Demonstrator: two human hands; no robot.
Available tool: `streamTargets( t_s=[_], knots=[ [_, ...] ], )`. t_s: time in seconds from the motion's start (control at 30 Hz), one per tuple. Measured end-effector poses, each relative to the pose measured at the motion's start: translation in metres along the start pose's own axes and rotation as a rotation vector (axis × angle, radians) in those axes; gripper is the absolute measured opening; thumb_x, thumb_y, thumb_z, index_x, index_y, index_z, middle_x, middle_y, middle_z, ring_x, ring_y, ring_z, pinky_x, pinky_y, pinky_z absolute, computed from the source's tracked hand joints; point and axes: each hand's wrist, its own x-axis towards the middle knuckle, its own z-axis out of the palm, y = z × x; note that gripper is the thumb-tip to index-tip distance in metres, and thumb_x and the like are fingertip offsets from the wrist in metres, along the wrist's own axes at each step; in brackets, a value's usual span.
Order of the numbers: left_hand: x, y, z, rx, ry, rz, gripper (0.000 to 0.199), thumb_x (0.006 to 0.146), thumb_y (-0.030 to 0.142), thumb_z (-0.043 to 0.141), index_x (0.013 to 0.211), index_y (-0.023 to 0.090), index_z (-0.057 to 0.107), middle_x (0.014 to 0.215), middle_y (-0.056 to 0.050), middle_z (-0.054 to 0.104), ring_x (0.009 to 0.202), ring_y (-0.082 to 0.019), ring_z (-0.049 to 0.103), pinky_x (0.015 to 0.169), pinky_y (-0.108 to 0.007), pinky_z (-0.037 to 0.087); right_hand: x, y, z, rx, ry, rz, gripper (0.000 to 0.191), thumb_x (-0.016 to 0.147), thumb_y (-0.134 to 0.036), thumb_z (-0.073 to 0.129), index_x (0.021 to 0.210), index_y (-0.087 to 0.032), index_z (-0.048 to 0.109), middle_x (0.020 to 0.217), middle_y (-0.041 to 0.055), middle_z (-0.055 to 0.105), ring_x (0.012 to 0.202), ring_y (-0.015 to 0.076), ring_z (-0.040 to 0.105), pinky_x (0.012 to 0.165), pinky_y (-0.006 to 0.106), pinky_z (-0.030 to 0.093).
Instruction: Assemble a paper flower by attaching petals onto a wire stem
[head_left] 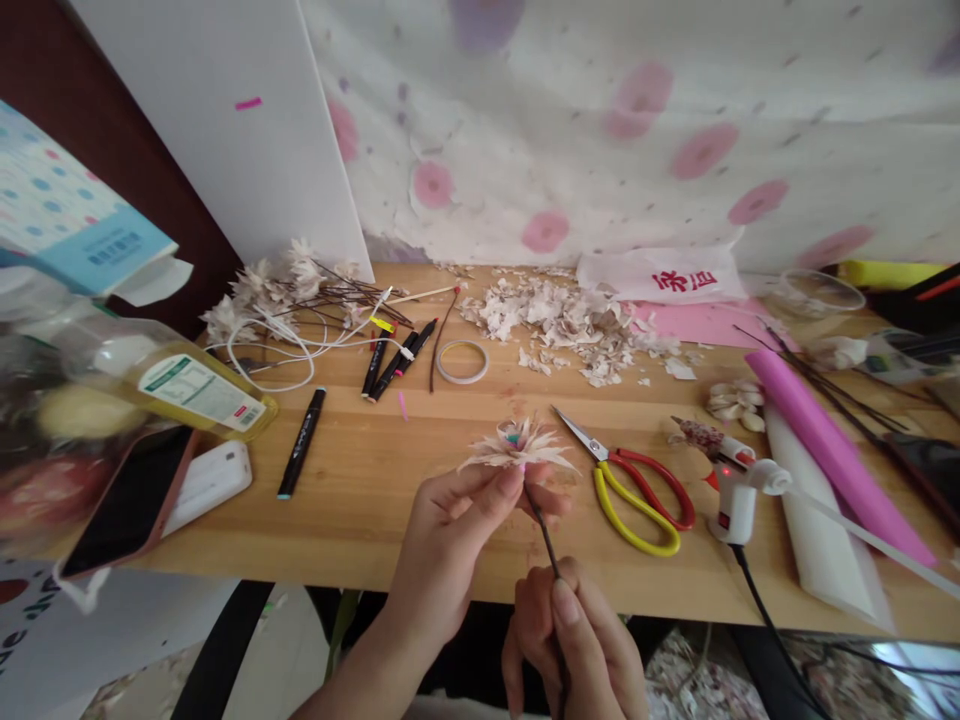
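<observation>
A small cream paper flower point(517, 447) with pointed petals sits above the middle of the wooden table's front edge. My left hand point(450, 545) pinches its base between thumb and fingers. A thin dark stem point(544, 536) runs down from the flower into my right hand point(566, 640), which grips it between thumb and fingers. The two hands are close together, and the stem links them. To the right of my left hand lie yellow-and-red-handled scissors point(637, 500), open and touching neither hand.
On the wooden table point(375, 470) stand a white hot glue gun point(739, 490) and a pink paper roll point(832, 450). Cream paper scraps point(555, 325), finished flowers on stems point(292, 290), black markers point(301, 442), a tape roll point(462, 362) and a phone point(127, 505) lie around.
</observation>
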Motion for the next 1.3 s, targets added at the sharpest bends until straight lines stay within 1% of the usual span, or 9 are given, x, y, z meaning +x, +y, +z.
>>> streamTargets(
  t_s=[0.23, 0.47, 0.63, 0.77, 0.83, 0.97, 1.07, 1.2, 1.3],
  knots=[
    [-0.003, -0.003, -0.001, -0.031, 0.011, 0.015, 0.01, 0.088, 0.041, 0.078, 0.089, 0.034, 0.085, 0.084, 0.008, 0.083, 0.077, -0.01, 0.069, 0.086, -0.023, 0.051, 0.008, 0.006, -0.008, 0.176, -0.202, -0.013, 0.042, 0.1, -0.051, 0.058, 0.071, -0.021, 0.058, 0.052, -0.0121, 0.026, 0.039, 0.0046, 0.019, 0.034, 0.014, 0.035],
    [-0.002, -0.003, 0.0, -0.19, 0.024, -0.045, 0.007, 0.082, 0.036, 0.085, 0.082, 0.03, 0.085, 0.09, 0.007, 0.084, 0.075, -0.008, 0.072, 0.074, -0.02, 0.053, 0.008, 0.006, -0.013, 0.249, -0.243, 0.002, 0.038, 0.103, -0.044, 0.055, 0.074, -0.02, 0.06, 0.055, -0.0106, 0.031, 0.04, 0.0047, 0.023, 0.037, 0.012, 0.039],
    [-0.002, 0.0, 0.002, -0.283, 0.024, -0.093, 0.01, 0.078, 0.035, 0.088, 0.079, 0.025, 0.085, 0.084, 0.004, 0.082, 0.073, -0.007, 0.072, 0.073, -0.018, 0.054, 0.009, 0.003, -0.008, 0.339, -0.29, 0.066, 0.041, 0.101, -0.048, 0.059, 0.071, -0.02, 0.057, 0.05, -0.013, 0.028, 0.036, 0.0025, 0.016, 0.035, 0.011, 0.036],
    [-0.001, 0.001, 0.006, -0.33, 0.019, -0.105, 0.014, 0.074, 0.035, 0.091, 0.075, 0.023, 0.084, 0.078, 0.003, 0.08, 0.07, -0.007, 0.07, 0.074, -0.017, 0.055, 0.015, -0.004, -0.005, 0.467, -0.379, 0.163, 0.046, 0.099, -0.046, 0.065, 0.066, -0.02, 0.046, 0.046, -0.0145, 0.025, 0.035, 0.0013, 0.014, 0.037, 0.009, 0.035],
    [-0.001, 0.001, 0.007, -0.338, 0.025, -0.11, 0.016, 0.072, 0.036, 0.092, 0.075, 0.023, 0.084, 0.077, 0.003, 0.079, 0.069, -0.007, 0.069, 0.074, -0.017, 0.055, 0.02, -0.007, -0.005, 0.546, -0.479, 0.238, 0.05, 0.099, -0.04, 0.067, 0.062, -0.021, 0.038, 0.045, -0.0138, 0.027, 0.036, 0.0015, 0.015, 0.039, 0.008, 0.035],
    [-0.002, -0.001, 0.004, -0.283, 0.028, -0.115, 0.021, 0.072, 0.041, 0.091, 0.078, 0.022, 0.085, 0.071, 0.002, 0.076, 0.069, -0.008, 0.067, 0.076, -0.018, 0.054, 0.029, -0.011, -0.008, 0.861, -0.704, 0.307, 0.054, 0.102, -0.028, 0.062, 0.061, -0.023, 0.028, 0.043, -0.0138, 0.029, 0.031, 0.0025, 0.014, 0.029, 0.006, 0.023],
    [-0.003, -0.003, 0.0, -0.234, 0.053, -0.111, 0.021, 0.074, 0.042, 0.09, 0.081, 0.022, 0.085, 0.073, 0.002, 0.077, 0.073, -0.009, 0.068, 0.08, -0.019, 0.053, 0.032, -0.014, -0.01, 0.905, -0.705, 0.382, 0.051, 0.103, -0.023, 0.059, 0.063, -0.024, 0.028, 0.044, -0.0149, 0.028, 0.031, 0.0032, 0.01, 0.026, 0.004, 0.027],
    [-0.001, -0.003, 0.0, -0.231, 0.06, -0.103, 0.017, 0.075, 0.039, 0.09, 0.077, 0.023, 0.084, 0.077, 0.001, 0.078, 0.076, -0.01, 0.067, 0.084, -0.022, 0.052, 0.031, -0.011, -0.012, 0.925, -0.667, 0.391, 0.046, 0.099, -0.028, 0.059, 0.064, -0.025, 0.029, 0.044, -0.0181, 0.026, 0.029, -0.0008, 0.007, 0.027, 0.002, 0.024],
    [0.001, -0.002, 0.003, -0.274, 0.035, -0.105, 0.016, 0.072, 0.038, 0.091, 0.074, 0.023, 0.084, 0.079, 0.001, 0.078, 0.076, -0.01, 0.066, 0.084, -0.023, 0.052, 0.027, 0.003, -0.019, 0.954, -0.569, 0.377, 0.036, 0.1, -0.036, 0.038, 0.067, -0.023, 0.038, 0.042, -0.022, 0.027, 0.025, -0.0053, -0.005, 0.029, 0.003, 0.019]
  ],
)
